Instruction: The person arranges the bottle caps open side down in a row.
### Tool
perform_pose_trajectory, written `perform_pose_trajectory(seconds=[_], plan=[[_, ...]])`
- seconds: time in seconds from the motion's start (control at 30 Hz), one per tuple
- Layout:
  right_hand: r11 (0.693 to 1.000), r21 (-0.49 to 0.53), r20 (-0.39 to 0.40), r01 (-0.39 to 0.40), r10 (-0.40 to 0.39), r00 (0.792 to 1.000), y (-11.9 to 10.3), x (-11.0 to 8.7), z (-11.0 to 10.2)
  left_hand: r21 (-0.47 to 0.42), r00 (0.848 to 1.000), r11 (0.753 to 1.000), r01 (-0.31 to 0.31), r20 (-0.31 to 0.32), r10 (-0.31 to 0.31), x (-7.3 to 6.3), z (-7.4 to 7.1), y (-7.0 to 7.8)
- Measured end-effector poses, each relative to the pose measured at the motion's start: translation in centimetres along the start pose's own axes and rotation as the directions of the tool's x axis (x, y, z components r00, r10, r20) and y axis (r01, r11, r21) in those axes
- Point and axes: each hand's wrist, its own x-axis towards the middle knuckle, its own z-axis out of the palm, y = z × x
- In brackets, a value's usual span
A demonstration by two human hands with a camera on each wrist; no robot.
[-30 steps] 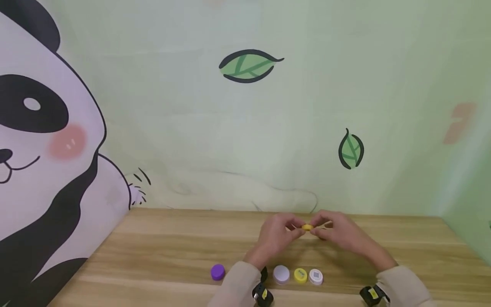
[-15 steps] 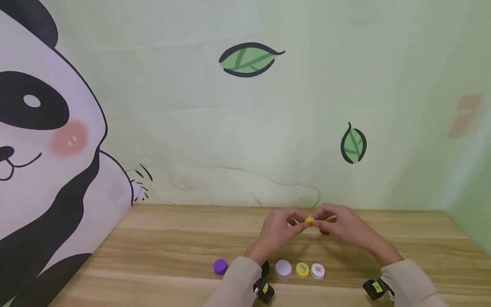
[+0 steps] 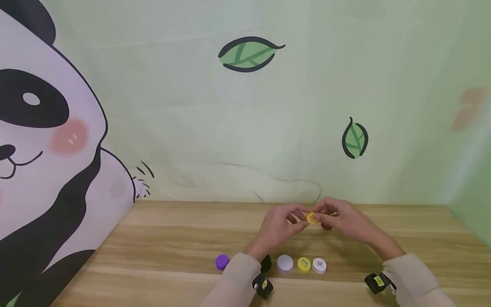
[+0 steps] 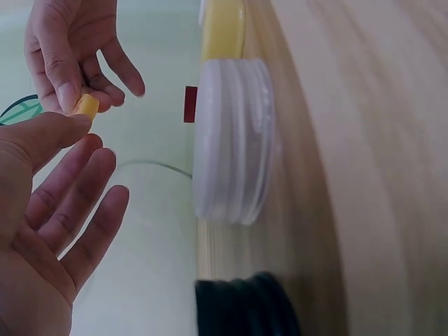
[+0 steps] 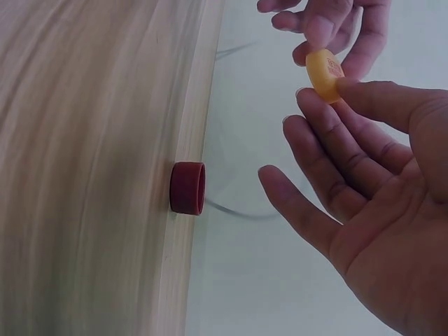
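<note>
Both hands pinch a small orange-yellow bottle cap [image 3: 311, 218] between thumbs and fingers, raised above the table. My left hand [image 3: 277, 227] holds its left side and my right hand [image 3: 347, 219] its right side. In the right wrist view the cap [image 5: 324, 75] shows red print on its flat face. Nearer me, a large white cap [image 3: 285, 264], a yellow cap [image 3: 304, 265] and a smaller white cap [image 3: 319, 265] stand in a row. A purple cap [image 3: 222, 262] lies left of my left forearm.
A dark ridged cap [image 4: 245, 308] lies beside the large white cap, partly covered by my left wrist in the head view. A dark red cap [image 5: 187, 188] is on the wooden table [image 3: 172, 238]. Behind rises a printed wall [image 3: 184, 128].
Between the fingers, the orange-yellow cap has turned from edge-on to show its printed face. The head view has tilted down slightly. The caps on the table keep their row.
</note>
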Motion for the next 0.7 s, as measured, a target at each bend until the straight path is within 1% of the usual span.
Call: perform_pose_trajectory(seconds=[0.13, 0.27, 0.5, 0.7], plan=[[1.0, -0.006, -0.003, -0.001, 0.001, 1.0, -0.25, 0.05, -0.11, -0.004, 1.0, 1.0, -0.004, -0.001, 0.004, 0.1, -0.21, -0.05], [1.0, -0.003, 0.01, 0.011, -0.011, 1.0, -0.37, 0.0, -0.05, -0.014, 1.0, 1.0, 0.001, 0.007, -0.001, -0.06, -0.33, 0.02], [1.0, -0.029, 0.017, 0.005, -0.005, 1.0, -0.71, -0.14, -0.28, -0.021, 1.0, 1.0, -0.023, 0.01, 0.024, 0.06, -0.38, 0.14], [0.999, -0.041, 0.041, 0.025, -0.023, 0.999, -0.63, -0.26, -0.17, -0.013, 1.0, 1.0, -0.003, 0.03, 0.004, -0.13, -0.38, 0.11]])
